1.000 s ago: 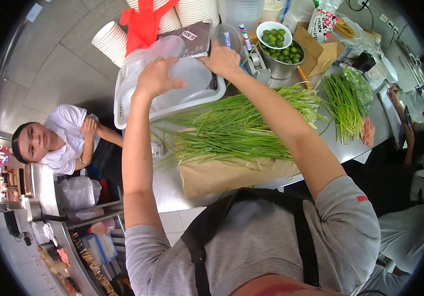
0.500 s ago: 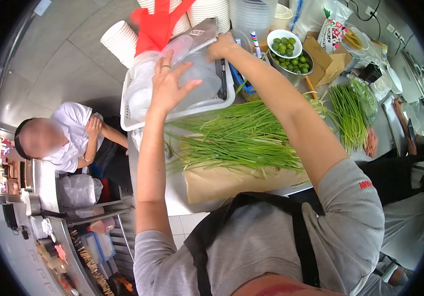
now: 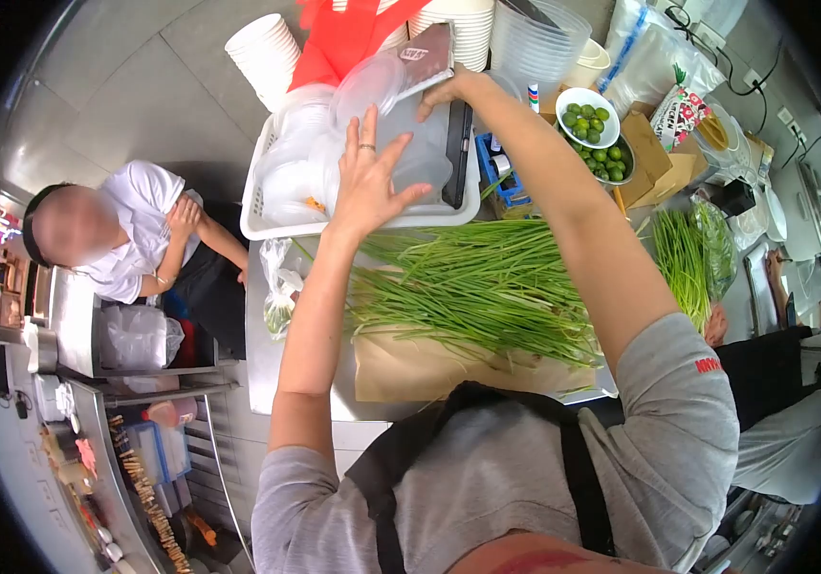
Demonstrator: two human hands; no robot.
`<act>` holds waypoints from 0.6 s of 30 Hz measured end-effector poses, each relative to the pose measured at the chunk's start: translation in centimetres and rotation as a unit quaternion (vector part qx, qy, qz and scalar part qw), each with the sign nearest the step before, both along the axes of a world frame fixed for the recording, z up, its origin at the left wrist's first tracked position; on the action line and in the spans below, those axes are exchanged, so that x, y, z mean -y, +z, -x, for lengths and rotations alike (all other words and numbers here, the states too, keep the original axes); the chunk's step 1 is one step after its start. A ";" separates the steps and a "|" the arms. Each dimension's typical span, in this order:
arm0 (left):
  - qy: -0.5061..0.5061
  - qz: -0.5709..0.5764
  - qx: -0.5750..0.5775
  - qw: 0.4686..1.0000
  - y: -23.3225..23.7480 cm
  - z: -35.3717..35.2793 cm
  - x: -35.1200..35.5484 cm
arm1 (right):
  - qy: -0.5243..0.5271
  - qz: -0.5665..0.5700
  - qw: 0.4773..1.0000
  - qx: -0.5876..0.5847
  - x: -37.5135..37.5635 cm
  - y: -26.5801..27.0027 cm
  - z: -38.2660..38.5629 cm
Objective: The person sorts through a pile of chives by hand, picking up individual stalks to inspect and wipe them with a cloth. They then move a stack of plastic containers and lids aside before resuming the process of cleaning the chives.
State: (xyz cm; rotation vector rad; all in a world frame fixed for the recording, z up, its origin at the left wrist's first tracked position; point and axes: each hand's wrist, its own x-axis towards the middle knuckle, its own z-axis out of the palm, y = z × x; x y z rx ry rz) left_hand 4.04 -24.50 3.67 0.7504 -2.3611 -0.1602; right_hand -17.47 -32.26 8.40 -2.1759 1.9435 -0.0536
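Note:
My left hand [image 3: 369, 187] is open with its fingers spread, above a white plastic basket [image 3: 257, 225] of clear plastic lids [image 3: 286, 187]. A ring shows on one finger. Close to its fingertips, a round clear lid [image 3: 369, 88] leans at a slant. At the far right of the basket, my right hand [image 3: 453, 93] is closed at the edge of a dark brown packet [image 3: 426, 53] with white print and a silvery edge. Its fingertips are partly hidden behind the packet. A black bar-shaped object [image 3: 456, 158] lies along the basket's right side.
Long green chives [image 3: 477, 277] lie on brown paper [image 3: 401, 368] before me. Limes in a white bowl [image 3: 587, 117], stacked clear tubs [image 3: 536, 43], paper cups [image 3: 264, 53] and a red bag [image 3: 348, 38] stand behind. A person [image 3: 147, 230] stands at the left.
The view has shifted, so the table and basket sit farther right. My left hand stays spread over the lids. My right thumb points lower into the basket.

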 end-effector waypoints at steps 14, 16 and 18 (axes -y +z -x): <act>-0.005 0.008 -0.078 0.997 -0.1 -0.5 0.2 | -0.025 -0.002 0.992 0.127 -1.4 4.9 -2.0; -0.004 0.003 -0.089 0.996 -0.1 -0.5 0.2 | 0.044 0.024 0.994 0.100 -0.8 5.5 -2.0; -0.001 -0.002 -0.102 0.995 -0.1 -0.6 0.3 | 0.186 0.196 0.952 0.146 1.8 3.3 -0.5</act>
